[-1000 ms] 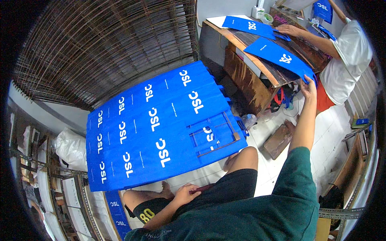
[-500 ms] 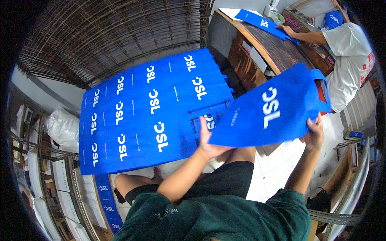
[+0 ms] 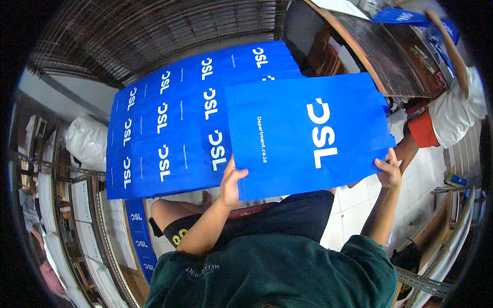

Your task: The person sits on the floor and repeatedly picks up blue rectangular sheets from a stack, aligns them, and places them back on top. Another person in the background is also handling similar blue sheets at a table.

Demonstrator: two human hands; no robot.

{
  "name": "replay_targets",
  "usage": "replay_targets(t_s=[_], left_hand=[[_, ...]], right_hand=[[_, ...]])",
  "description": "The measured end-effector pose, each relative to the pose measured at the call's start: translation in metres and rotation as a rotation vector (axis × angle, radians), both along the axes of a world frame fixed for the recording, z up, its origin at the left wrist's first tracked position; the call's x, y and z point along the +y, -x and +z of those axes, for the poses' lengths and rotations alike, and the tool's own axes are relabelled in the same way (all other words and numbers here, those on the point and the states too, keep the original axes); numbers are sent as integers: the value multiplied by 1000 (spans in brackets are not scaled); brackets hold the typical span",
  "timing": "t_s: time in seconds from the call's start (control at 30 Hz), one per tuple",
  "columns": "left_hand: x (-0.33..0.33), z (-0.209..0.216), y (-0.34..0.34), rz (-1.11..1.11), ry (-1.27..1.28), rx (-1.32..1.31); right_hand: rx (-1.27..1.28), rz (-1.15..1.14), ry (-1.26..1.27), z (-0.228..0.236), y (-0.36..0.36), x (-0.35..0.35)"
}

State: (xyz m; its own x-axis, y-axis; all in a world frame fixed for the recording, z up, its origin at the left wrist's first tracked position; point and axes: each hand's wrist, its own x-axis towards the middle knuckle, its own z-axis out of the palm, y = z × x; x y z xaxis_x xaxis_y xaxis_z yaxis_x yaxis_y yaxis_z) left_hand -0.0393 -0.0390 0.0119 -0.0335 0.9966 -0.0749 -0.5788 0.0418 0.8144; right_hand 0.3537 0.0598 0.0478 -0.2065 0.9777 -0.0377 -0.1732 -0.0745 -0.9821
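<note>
A blue fabric bag (image 3: pixel 287 138) with white print is spread flat in front of me, its printed face up. My left hand (image 3: pixel 231 185) is closed on its lower left corner, thumb on top. Near the lower right edge, my right hand (image 3: pixel 390 172) pinches it, thumb on the face and fingers underneath. Behind and to the left lies a broad layer of similar blue printed bags (image 3: pixel 144 149), arranged in rows; the held bag hides its right part.
At the far right a person in a white shirt (image 3: pixel 457 113) handles a blurred blue bag (image 3: pixel 400 16) beside a dark wooden table (image 3: pixel 390 56). Wire racks (image 3: pixel 154 41) stand behind the bags. A clear plastic bundle (image 3: pixel 84 136) and shelving are at left; a metal rail (image 3: pixel 423 282) is at lower right.
The bag has swung level and now faces up, with my left hand gripping its corner instead of lying open against it. The person at right has lifted a bag off the table.
</note>
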Motion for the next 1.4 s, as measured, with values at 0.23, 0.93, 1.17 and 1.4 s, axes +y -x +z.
replay_targets(t_s=[0.23,0.93,1.17,1.4], left_hand=[[-27,-36,2,154,79,152],[17,-144,30,333,146,1422],[17,-139,26,296,204,1396],[23,-152,31,368,112,1467]], right_hand=[[-377,273,134,-35,7,8],[-472,-31,129,-174,69,62],[-378,-168,194,-166,83,50],[-334,-282,155,-197,79,53]])
